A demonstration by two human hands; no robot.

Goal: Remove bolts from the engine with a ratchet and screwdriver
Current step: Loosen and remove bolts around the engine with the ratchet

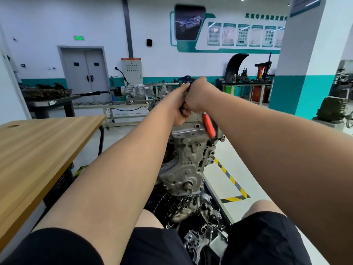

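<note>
Knees (150, 219): engine (188, 163) stood between.
Left grip (180, 116): curled round a dark ratchet handle (182, 108).
Right grip (194, 97): clenched on it too.
Screwdriver (208, 125): laid on engine.
Progress: loosening judged underway; no freed bolts seen.

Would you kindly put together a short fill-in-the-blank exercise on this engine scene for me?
1. The left hand and the right hand meet at the ____ of the engine.
2. The wooden table stands on the person's ____ side.
3. The floor tape beside the engine is striped black and ____.
4. The person's shorts are ____ in colour.

Missing words: top; left; yellow; black.
</note>
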